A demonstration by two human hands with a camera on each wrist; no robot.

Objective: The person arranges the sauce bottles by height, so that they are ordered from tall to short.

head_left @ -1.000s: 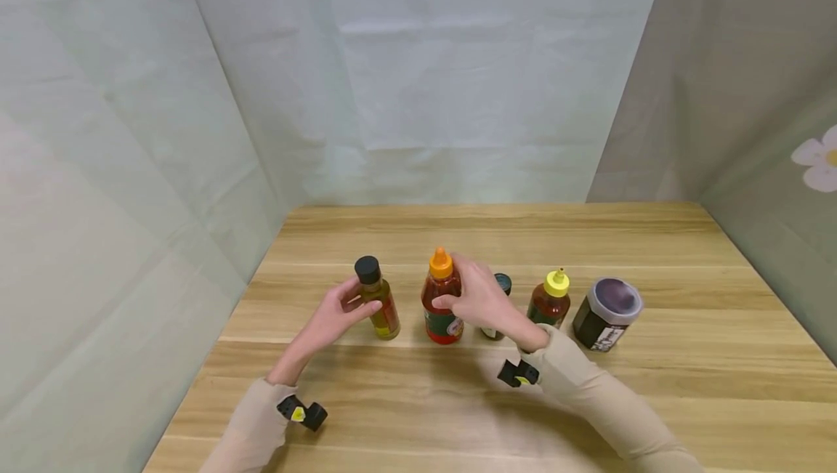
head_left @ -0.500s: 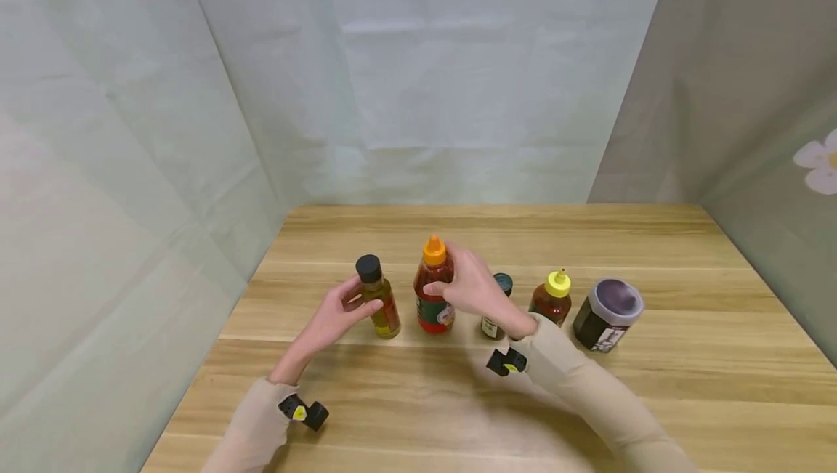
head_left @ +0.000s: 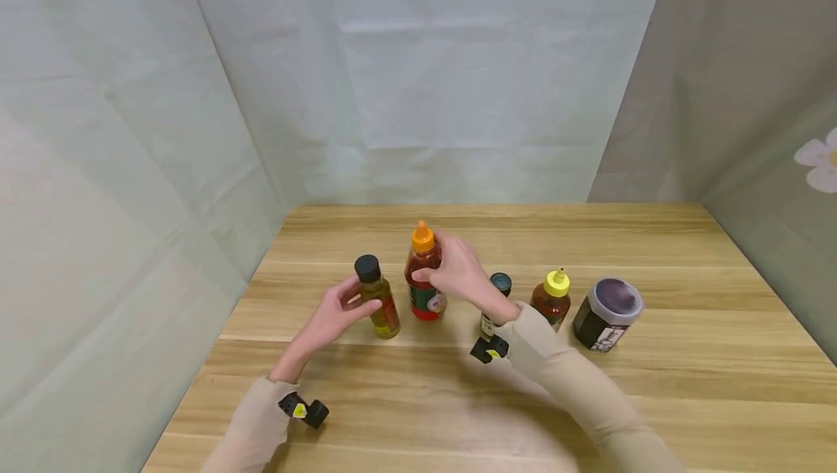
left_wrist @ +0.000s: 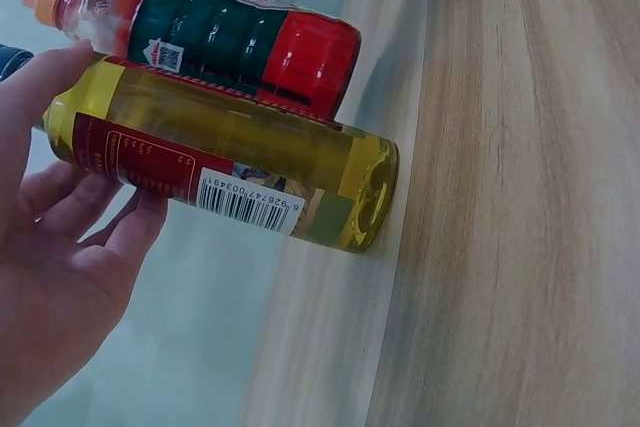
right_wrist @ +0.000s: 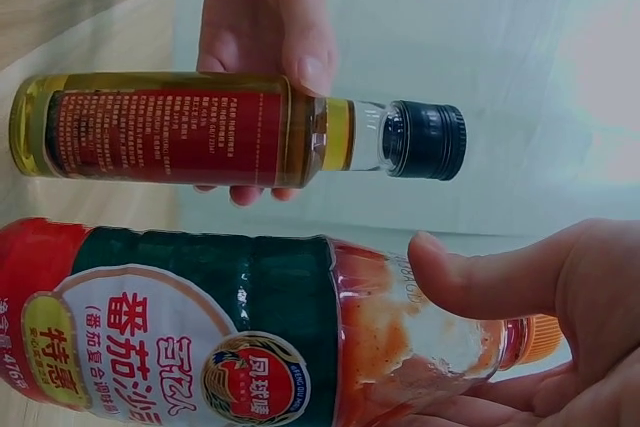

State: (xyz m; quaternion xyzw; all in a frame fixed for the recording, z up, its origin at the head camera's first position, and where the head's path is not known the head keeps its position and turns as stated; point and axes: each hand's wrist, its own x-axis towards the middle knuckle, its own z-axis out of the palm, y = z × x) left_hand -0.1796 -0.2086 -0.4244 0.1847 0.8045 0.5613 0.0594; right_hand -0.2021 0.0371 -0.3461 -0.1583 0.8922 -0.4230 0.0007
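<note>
My left hand [head_left: 335,319] grips an oil bottle [head_left: 384,309] with a black cap, thumb on one side and fingers on the other. Yellow oil and a red label with a barcode show in the left wrist view. To its right, my right hand [head_left: 463,269] holds a ketchup bottle [head_left: 421,297] by its upper part, below the orange nozzle cap. Red sauce fills this bottle, and a dark green label [right_wrist: 220,337] wraps it. Both bottles stand upright, the ketchup slightly farther back with a narrow gap between them in the head view.
Right of the ketchup stand a small dark-capped bottle [head_left: 500,284], partly behind the right wrist, a yellow-capped squeeze bottle [head_left: 551,302] and a dark jar [head_left: 591,328] with a greyish lid. Pale cloth [head_left: 425,81] hangs behind and beside the wooden table [head_left: 392,415].
My right hand has carried the ketchup bottle left and back, nearer the oil bottle and away from the small dark-capped bottle. The left hand and oil bottle have stayed nearly still.
</note>
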